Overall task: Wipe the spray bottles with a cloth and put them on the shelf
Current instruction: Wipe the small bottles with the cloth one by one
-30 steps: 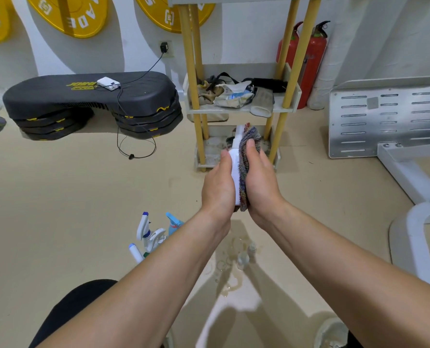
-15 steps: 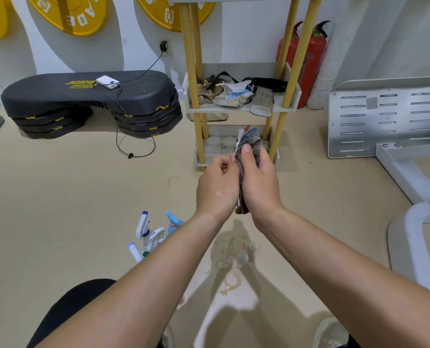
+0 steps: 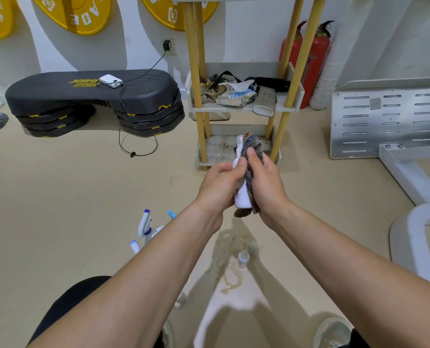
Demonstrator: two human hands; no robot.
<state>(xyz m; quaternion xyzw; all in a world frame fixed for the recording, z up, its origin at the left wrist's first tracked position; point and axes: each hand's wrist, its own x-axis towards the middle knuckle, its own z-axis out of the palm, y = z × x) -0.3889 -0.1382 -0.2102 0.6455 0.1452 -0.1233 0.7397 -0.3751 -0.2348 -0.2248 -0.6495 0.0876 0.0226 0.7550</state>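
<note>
My left hand grips a small white spray bottle, held upright in front of me above the floor. My right hand holds a grey-blue mottled cloth pressed against the bottle's right side, with the cloth bunched above my fingers. Several more spray bottles with white and blue trigger heads stand on the floor at the lower left, partly hidden by my left forearm. The yellow-posted shelf stands straight ahead against the wall. Its lowest tier sits just beyond my hands.
The shelf's middle tier holds rags, straps and packets. A wet patch with two small bottles lies on the floor below my hands. Stacked black step platforms sit left, red fire extinguishers behind the shelf, a white machine frame right.
My hands have shifted on the bottle: the cloth slid up and back along its side, and the bottle's white base now shows below my palms.
</note>
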